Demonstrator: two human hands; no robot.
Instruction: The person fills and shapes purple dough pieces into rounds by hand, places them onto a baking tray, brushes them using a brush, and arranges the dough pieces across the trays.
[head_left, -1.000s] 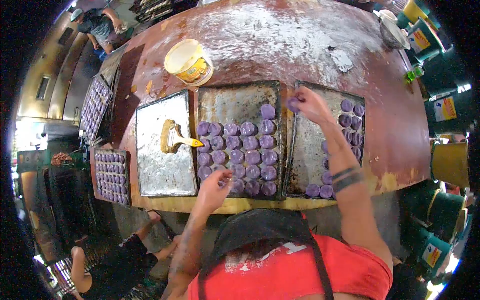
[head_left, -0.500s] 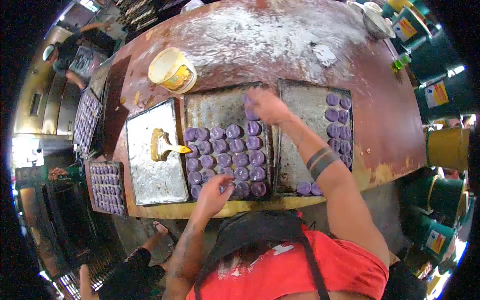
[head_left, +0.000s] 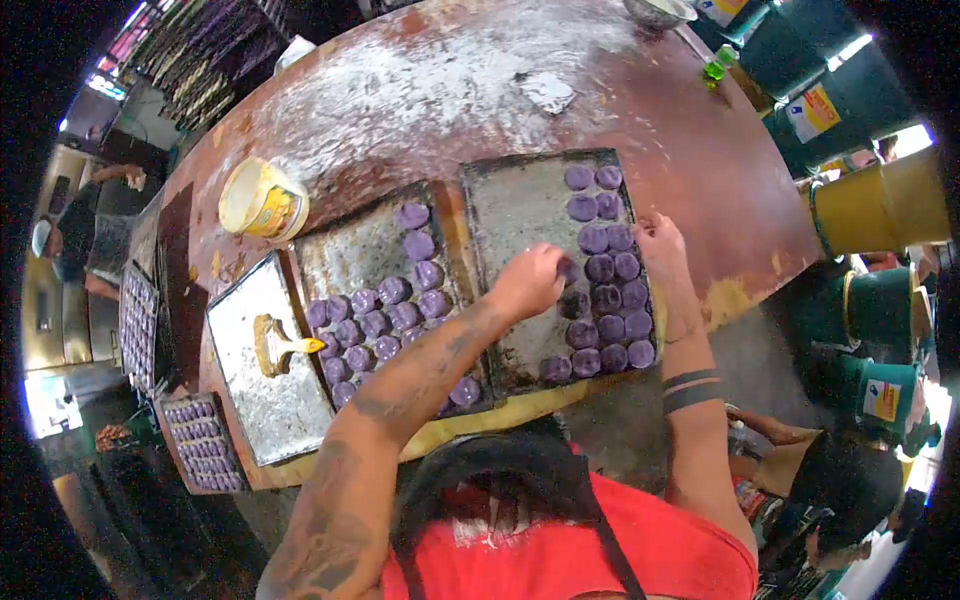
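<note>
My left hand is closed over the right tray, its fingertips on a purple dough piece beside the rows of dough. At that tray's right edge my right hand has its fingers bent together near the dough rows; anything between them is too small to make out. The middle tray, partly behind my left forearm, holds several purple rounds. A brush with a yellow-tipped handle lies on the left tray, the handle reaching toward the middle tray.
A yellow-and-white bucket stands behind the trays. White powder covers the table's far part. More filled trays are at the left. One person is at the far left, another at the lower right. Bins line the right side.
The view has turned toward the right. My left hand has moved from the middle tray to the right tray. My right hand has gone from the middle tray to the right tray's far edge.
</note>
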